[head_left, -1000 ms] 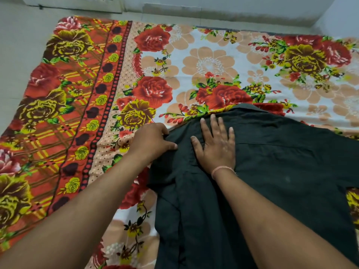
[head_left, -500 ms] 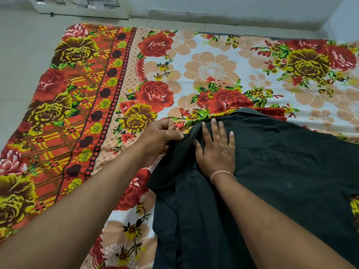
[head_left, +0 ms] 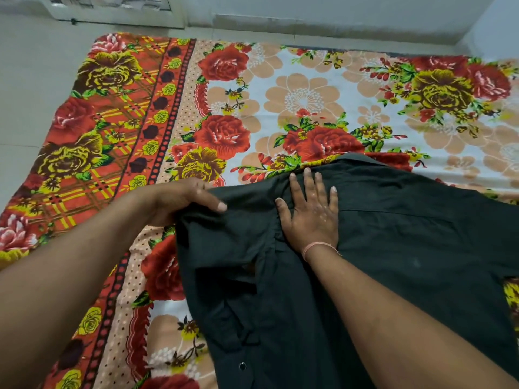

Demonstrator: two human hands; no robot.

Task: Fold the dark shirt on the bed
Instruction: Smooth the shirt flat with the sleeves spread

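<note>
Flowered bedsheet (head_left: 303,96) bare beyond shirt (head_left: 407,248); floor (head_left: 25,94) at left edge. Left hand (head_left: 182,200) pinched on shirt edge. Right hand (head_left: 311,211) pressed flat, fingers (head_left: 307,181) spread.

Shirt (head_left: 393,248) on bedsheet (head_left: 309,94), seemingly toward its near right.

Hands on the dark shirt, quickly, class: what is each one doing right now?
Left hand: closed on a fold at the dark shirt's left edge.
Right hand: open, flat on the shirt, holding nothing.
</note>
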